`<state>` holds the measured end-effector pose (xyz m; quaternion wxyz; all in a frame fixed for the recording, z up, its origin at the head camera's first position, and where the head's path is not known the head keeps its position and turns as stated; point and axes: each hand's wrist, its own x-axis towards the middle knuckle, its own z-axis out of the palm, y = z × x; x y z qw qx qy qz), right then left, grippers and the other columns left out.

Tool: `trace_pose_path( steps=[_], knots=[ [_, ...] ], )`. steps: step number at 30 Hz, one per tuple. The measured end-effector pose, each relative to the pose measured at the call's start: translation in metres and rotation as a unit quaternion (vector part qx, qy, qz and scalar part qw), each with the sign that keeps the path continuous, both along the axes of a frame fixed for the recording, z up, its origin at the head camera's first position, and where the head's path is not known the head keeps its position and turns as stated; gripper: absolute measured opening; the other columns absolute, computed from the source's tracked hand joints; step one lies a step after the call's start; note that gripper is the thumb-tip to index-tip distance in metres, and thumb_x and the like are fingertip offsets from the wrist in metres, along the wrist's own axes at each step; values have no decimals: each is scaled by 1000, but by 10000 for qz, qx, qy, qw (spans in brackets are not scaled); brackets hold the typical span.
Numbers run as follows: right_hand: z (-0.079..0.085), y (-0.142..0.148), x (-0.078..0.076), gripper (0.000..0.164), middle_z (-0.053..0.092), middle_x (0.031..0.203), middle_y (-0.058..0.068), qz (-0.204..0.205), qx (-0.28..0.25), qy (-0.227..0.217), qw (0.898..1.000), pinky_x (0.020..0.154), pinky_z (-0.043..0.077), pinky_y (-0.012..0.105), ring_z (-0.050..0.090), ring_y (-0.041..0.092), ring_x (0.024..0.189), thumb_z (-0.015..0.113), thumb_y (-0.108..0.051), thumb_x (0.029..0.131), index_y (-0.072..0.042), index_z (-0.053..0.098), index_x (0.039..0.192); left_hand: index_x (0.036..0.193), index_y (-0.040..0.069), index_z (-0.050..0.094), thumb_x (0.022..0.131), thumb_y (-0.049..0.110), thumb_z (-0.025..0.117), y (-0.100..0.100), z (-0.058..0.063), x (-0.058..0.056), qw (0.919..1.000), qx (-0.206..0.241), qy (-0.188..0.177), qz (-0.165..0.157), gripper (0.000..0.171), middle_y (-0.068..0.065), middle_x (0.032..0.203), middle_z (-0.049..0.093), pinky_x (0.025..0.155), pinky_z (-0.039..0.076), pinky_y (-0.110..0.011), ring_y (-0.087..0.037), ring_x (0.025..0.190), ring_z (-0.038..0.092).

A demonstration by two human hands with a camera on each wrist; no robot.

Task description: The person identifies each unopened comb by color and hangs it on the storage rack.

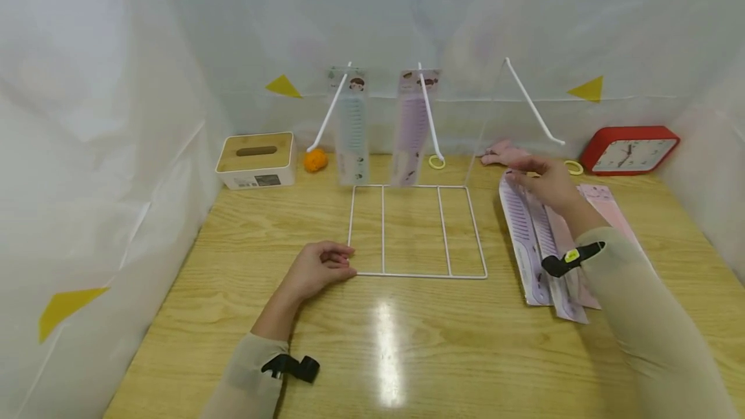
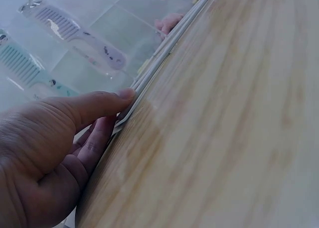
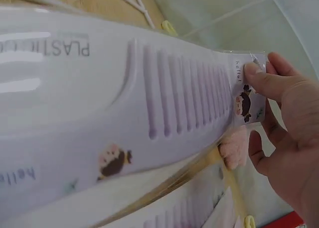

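One corner of the white wire rack [image 1: 419,275], the near left, sits pinched between thumb and fingers of the left hand [image 1: 323,270]. Beyond that grip and to its right, a green comb [image 1: 352,128] and a purple comb [image 1: 412,125], both packaged, hang from the rack. Farther right, above the other grip, juts the right hook [image 1: 529,99], bearing no comb. The right hand [image 1: 547,183] pinches the top tag of a loose packaged comb [image 3: 114,118] — its body runs from the grip toward the person; whether its end touches the table [image 1: 465,341] is unclear. The step in hand seems to be picking up this comb while steadying the rack; next probably calls for raising the tag to the right hook — rack held firm.
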<state>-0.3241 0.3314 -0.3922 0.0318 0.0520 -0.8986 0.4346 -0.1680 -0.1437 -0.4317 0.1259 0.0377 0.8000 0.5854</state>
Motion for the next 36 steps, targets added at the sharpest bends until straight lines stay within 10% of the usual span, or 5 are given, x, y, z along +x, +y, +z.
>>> trace_pose_path(
  steps=[11,19,28,36],
  knots=[
    [49,-17,38,49,67,114,-16,-475,-1785,-93,9827,76,51,6,56,3,100,82,-24,83,-15,68,130,115,0,71,79,4,83,0,-1,0,10000,-32,14,-27,38,-15,106,71,78,57,-20,-14,89,67],
    [80,-31,83,20,77,102,-3,249,-4049,265,9136,78,56,13,67,10,98,77,4,83,3,77,103,114,1,71,80,5,84,0,-1,-1,10000,-58,-30,-41,37,-15,106,71,77,57,-20,-15,89,66],
    [111,-48,134,23,78,87,5,1324,-3807,687,9126,70,58,17,74,12,80,64,22,83,7,76,96,115,0,71,80,5,83,-1,0,1,10000,-71,11,-55,37,-16,106,71,76,57,-20,-16,89,67],
    [129,-78,165,37,77,94,19,2067,-4396,1131,8668,74,61,28,76,24,87,62,37,72,19,68,103,115,0,70,80,4,83,0,2,0,9999,-99,-20,-59,37,-16,104,70,76,57,-19,-14,88,67]
  ],
)
